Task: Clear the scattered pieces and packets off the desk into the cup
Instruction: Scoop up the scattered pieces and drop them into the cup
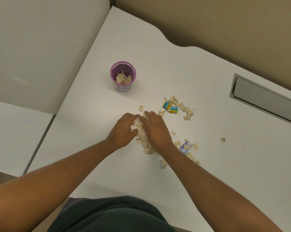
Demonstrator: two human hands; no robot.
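Observation:
A purple mesh cup [123,64] stands on the white desk [158,64] and holds several beige pieces. More beige pieces lie scattered at mid-desk, with a heap [145,144] between my two hands. My left hand [124,129] cups the heap from the left. My right hand [155,129] lies flat against it from the right, fingers together. Two blue and yellow packets [170,108] lie among pieces further back. A purple and white packet [185,147] sits just right of my right wrist. A lone piece [222,139] lies off to the right.
A grey recessed cable tray [262,97] is set into the desk at the right. A white partition [41,47] runs along the desk's left side. The desk's curved far edge meets a beige floor. My dark-clad lap shows at the bottom.

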